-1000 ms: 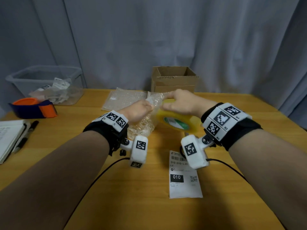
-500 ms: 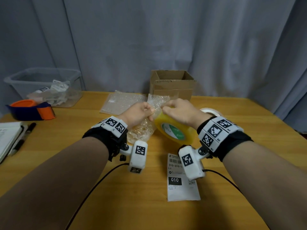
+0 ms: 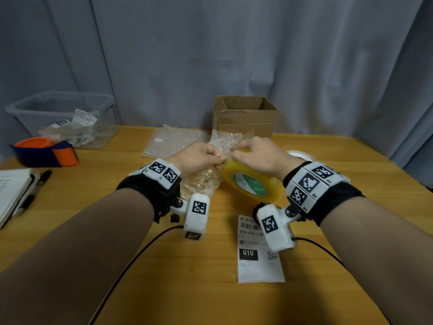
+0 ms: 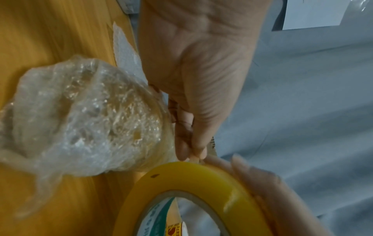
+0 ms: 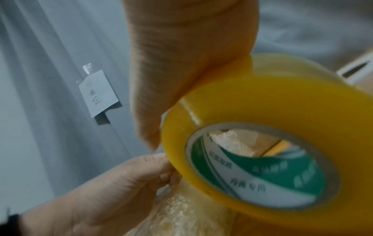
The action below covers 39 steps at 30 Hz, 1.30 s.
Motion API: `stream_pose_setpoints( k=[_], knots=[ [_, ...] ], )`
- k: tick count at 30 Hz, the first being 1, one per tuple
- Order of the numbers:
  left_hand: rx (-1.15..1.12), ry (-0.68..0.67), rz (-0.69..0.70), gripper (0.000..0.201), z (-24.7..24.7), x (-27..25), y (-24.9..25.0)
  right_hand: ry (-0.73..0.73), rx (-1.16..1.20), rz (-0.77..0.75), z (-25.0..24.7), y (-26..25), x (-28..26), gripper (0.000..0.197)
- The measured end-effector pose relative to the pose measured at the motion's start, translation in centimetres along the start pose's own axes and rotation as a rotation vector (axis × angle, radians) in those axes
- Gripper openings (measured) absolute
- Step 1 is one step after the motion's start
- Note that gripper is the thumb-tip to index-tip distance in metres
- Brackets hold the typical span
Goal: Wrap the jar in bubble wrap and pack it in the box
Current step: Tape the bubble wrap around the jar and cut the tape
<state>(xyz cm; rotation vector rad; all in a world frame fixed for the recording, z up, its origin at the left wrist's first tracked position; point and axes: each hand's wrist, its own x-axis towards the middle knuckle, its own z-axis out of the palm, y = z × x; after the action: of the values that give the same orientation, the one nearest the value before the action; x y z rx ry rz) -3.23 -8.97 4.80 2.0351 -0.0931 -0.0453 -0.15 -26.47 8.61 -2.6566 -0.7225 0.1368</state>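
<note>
The jar (image 3: 201, 181), swathed in bubble wrap, lies on the wooden table under my left hand (image 3: 201, 158); the left wrist view shows the jar (image 4: 80, 119) as a crinkled clear bundle. My left hand (image 4: 191, 151) pinches the loose tape end at the roll's top edge. My right hand (image 3: 255, 156) grips a yellow tape roll (image 3: 253, 181) tilted just right of the jar. The right wrist view shows the tape roll (image 5: 262, 159) close up. The open cardboard box (image 3: 246, 118) stands behind both hands.
A spare bubble wrap sheet (image 3: 173, 141) lies left of the box. A shipping label (image 3: 257, 254) lies near me. A clear plastic bin (image 3: 63, 118), an orange and blue object (image 3: 44, 153), a notebook (image 3: 11, 191) and a pen (image 3: 35, 191) sit at left. A white ring (image 3: 301, 156) sits behind my right hand.
Both hands stay together at the top of the wrapped jar. The tape roll has come slightly toward me and tilted, and the white ring behind my right hand has come into view.
</note>
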Motion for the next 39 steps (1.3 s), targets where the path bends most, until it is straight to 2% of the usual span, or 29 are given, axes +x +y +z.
stream_pose_setpoints(
  k=[3,5,7,9,12,14,15,18,24,27,31,35,37,39],
  knots=[
    [-0.007,0.003,-0.008,0.023,0.2,0.2,0.0,-0.092,-0.074,-0.054,-0.5,-0.2,-0.2,0.08],
    [-0.017,-0.023,-0.002,0.025,0.3,0.3,0.0,-0.106,-0.157,-0.096,-1.0,-0.6,-0.2,0.074],
    [-0.026,-0.035,0.006,0.026,0.3,0.2,0.1,-0.065,-0.16,-0.116,-1.6,-0.6,-0.1,0.057],
    [-0.049,-0.021,0.017,0.029,0.3,0.0,0.2,-0.005,-0.02,-0.114,-2.2,-0.1,-0.2,0.044],
    [-0.12,0.027,0.022,0.029,0.2,0.0,-0.5,0.032,0.375,-0.059,-2.4,1.1,-0.7,0.036],
    [-0.152,-0.005,0.053,0.033,0.4,-0.1,-0.9,0.004,0.574,-0.016,-2.3,1.9,-1.1,0.032],
    [-0.152,-0.036,0.066,0.041,0.5,-0.3,-0.9,-0.021,0.645,0.005,-2.1,2.1,-1.2,0.03],
    [-0.132,-0.087,0.065,0.055,0.5,-0.3,-0.7,-0.085,0.77,0.046,-1.4,2.6,-1.2,0.024],
    [-0.058,-0.107,0.074,0.042,0.3,-0.4,0.1,-0.21,0.856,0.102,0.0,2.9,-0.5,0.026],
    [-0.014,-0.128,0.113,0.023,0.3,-0.4,-0.3,-0.253,0.823,0.095,0.6,3.2,0.1,0.033],
    [-0.068,-0.062,0.12,0.002,0.2,-0.4,-1.1,-0.357,0.941,0.112,1.1,3.6,0.5,0.036],
    [-0.113,-0.108,0.115,0.004,0.2,-0.2,-1.5,-0.422,1.061,0.131,1.4,4.3,0.4,0.042],
    [-0.148,-0.173,0.098,0.017,0.4,-0.2,-1.3,-0.432,1.05,0.117,1.5,4.4,0.5,0.042],
    [-0.112,-0.22,0.1,0.033,0.6,-0.3,-0.8,-0.42,1.014,0.105,1.5,4.3,0.6,0.033]
  ],
)
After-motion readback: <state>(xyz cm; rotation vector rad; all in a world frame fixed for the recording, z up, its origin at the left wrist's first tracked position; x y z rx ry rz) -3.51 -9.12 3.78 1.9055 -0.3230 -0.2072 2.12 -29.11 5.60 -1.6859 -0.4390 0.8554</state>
